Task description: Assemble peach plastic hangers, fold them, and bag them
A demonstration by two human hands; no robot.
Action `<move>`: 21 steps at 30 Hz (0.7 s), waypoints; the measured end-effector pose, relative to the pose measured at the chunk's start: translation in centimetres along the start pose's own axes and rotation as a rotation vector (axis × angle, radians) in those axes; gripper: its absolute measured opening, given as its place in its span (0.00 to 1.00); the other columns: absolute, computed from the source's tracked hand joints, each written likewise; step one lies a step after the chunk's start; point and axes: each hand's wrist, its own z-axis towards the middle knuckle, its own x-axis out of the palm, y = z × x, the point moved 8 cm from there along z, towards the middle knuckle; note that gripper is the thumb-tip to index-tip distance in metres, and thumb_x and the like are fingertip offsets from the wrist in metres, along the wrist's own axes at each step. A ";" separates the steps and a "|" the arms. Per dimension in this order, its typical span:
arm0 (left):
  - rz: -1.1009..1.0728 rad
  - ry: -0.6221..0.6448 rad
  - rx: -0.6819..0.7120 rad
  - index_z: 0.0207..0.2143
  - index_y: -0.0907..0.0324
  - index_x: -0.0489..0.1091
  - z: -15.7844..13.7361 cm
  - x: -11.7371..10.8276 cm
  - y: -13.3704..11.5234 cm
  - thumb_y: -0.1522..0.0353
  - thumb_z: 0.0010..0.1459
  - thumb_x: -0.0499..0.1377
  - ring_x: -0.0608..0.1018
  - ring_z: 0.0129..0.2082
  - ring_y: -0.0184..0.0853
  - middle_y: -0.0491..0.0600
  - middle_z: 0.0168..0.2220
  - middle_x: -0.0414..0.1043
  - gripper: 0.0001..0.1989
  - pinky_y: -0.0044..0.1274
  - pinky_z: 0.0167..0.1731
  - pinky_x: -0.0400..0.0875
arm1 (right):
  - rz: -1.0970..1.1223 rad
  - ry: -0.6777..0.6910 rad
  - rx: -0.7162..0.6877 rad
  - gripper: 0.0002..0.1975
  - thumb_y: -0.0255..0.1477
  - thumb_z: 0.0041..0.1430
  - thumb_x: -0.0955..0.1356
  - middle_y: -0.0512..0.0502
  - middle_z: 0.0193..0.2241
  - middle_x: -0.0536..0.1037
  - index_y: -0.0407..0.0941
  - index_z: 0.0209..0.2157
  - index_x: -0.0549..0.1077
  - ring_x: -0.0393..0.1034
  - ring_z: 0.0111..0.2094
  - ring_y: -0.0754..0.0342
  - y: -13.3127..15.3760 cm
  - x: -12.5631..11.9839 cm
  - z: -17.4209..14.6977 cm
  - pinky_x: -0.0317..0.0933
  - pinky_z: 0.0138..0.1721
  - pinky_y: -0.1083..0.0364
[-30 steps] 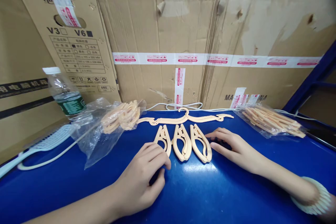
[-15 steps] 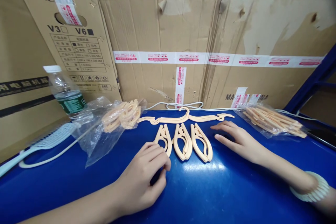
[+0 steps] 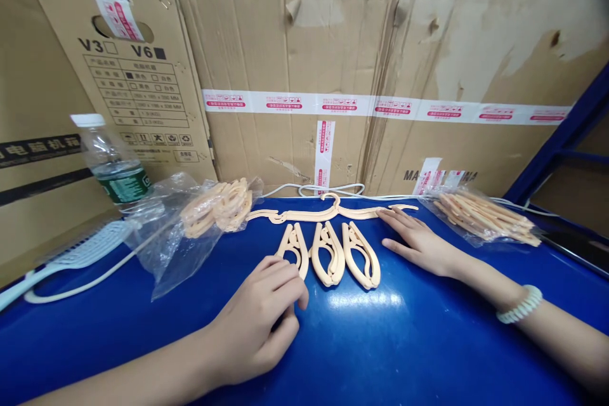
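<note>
On the blue tabletop an unfolded beige folding hanger lies with its hook pointing away from me. In front of it are three folded hangers in a row: a left one, a middle one and a right one. My left hand rests with loosely curled fingers at the left folded hanger, covering its lower part; nothing shows in its grasp. Fingers stretched out, my right hand lies open, its fingertips over the right arm of the unfolded hanger.
Clear bags of beige hangers lie at left and right. A water bottle, a pale blue hairbrush and a white cable are at the left. Cardboard walls the back. A dark phone-like object lies far right.
My right hand has moved slightly left and away from me, its fingertips now reaching the unfolded hanger. My left hand stays nearly in place. The view has shifted a little.
</note>
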 end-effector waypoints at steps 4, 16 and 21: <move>-0.008 -0.014 0.010 0.32 0.57 0.62 -0.1 -0.1 0.0 0.79 0.54 0.47 0.65 0.30 0.35 0.47 0.29 0.64 0.10 0.31 0.39 0.65 | -0.021 -0.045 -0.024 0.32 0.47 0.66 0.57 0.32 0.63 0.61 0.43 0.64 0.59 0.50 0.65 0.36 0.2 -0.5 0.0 0.50 0.60 0.33; 0.014 0.035 -0.011 0.33 0.58 0.63 -0.2 -0.2 -0.1 0.79 0.58 0.45 0.66 0.33 0.36 0.49 0.33 0.62 0.11 0.30 0.38 0.65 | 0.110 -0.209 -0.096 0.13 0.34 0.65 0.60 0.39 0.36 0.72 0.43 0.37 0.73 0.70 0.40 0.45 0.9 -2.3 0.0 0.67 0.45 0.44; -0.030 0.025 -0.047 0.32 0.59 0.63 -0.4 -0.2 0.3 0.79 0.59 0.45 0.66 0.35 0.37 0.49 0.34 0.62 0.11 0.30 0.37 0.63 | 0.190 -0.246 -0.043 0.11 0.35 0.65 0.60 0.41 0.33 0.75 0.45 0.34 0.70 0.72 0.35 0.47 0.9 -2.9 -0.1 0.68 0.38 0.48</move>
